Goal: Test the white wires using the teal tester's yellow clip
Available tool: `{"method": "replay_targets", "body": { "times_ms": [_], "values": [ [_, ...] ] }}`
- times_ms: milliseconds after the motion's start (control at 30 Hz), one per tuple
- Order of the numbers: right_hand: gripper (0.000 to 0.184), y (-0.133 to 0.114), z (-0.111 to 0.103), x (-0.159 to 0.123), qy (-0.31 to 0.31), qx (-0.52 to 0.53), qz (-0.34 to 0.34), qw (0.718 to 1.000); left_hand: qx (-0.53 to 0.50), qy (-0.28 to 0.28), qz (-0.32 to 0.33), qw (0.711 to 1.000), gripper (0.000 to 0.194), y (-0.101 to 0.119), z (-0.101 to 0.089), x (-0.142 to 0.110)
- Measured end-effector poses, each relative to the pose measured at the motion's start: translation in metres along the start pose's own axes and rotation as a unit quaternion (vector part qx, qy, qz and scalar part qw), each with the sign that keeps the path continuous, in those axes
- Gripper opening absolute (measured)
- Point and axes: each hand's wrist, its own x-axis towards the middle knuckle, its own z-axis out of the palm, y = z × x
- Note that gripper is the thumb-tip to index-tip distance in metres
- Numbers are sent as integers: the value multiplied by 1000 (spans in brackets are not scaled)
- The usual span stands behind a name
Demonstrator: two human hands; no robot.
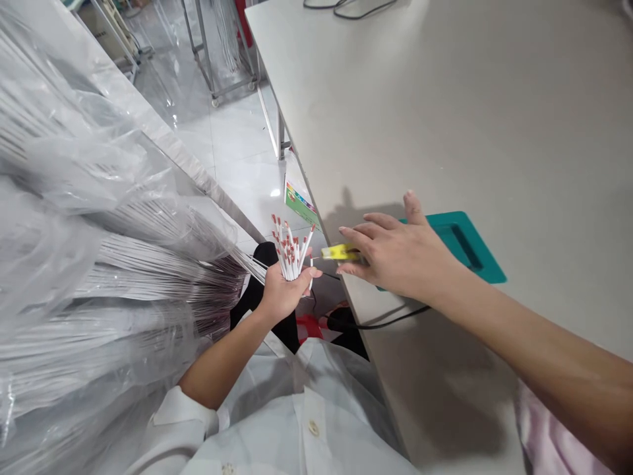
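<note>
My left hand [285, 290] is closed around a bundle of thin white wires [291, 254], whose reddish tips fan out above the fist. Lower down, the wires run back toward the left. My right hand [390, 254] pinches a yellow tool [339, 252] between thumb and fingers, with the little finger raised. The tool's thin front end points at the wire ends, close to my left fingertips; whether it touches a wire I cannot tell. Its kind is not clear, as the hand covers its rear part. Under my right hand lies a teal tray [487, 260], partly hidden.
A pale table [469, 132] fills the right side. Long bundles of white wires [148, 267] in clear plastic lie at the left. One black cable [390, 322] crosses the table edge, and another [341, 8] lies at the back. A wheeled metal rack [202, 59] stands beyond.
</note>
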Motion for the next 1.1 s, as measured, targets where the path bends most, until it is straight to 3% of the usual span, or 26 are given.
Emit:
{"method": "replay_targets", "body": {
  "times_ms": [67, 167, 233, 333, 500, 700, 767, 867, 933, 1000, 1100],
  "values": [
    [46, -7, -6, -2, 62, 19, -14, 998, 5, 1, 10, 1000, 43, 0, -5, -5],
    [25, -27, -16, -5, 160, 42, -26, 986, 13, 5, 21, 1000, 35, 2, -11, -12],
    [21, -42, -19, -7, 181, 71, -25, 981, 29, -5, 36, 999, 27, 4, -15, -17],
    [26, -58, -19, -8, 154, 84, -25, 984, 73, -25, 64, 995, 22, 4, -18, -23],
    [18, -63, -18, -9, 60, 86, -64, 992, 160, -42, 100, 981, 16, 0, -21, -30],
    [23, -73, -14, -14, -7, 10, -112, 994, 213, -95, 85, 969, 16, -10, -29, -30],
    [18, -76, -13, -18, -46, 44, -95, 993, 218, -105, 57, 969, 18, -9, -32, -29],
    [10, -74, -16, -26, -113, 178, -67, 975, 199, -84, 28, 976, 22, -4, -34, -28],
    [19, -70, -21, -27, -124, 276, -51, 952, 177, -67, 32, 981, 22, 0, -34, -27],
    [27, -68, -24, -25, -95, 357, -6, 929, 155, -64, 40, 985, 21, 2, -32, -26],
    [20, -70, -21, -16, 12, 451, 132, 883, 150, -78, 52, 984, 17, 0, -26, -26]
  ]
}}
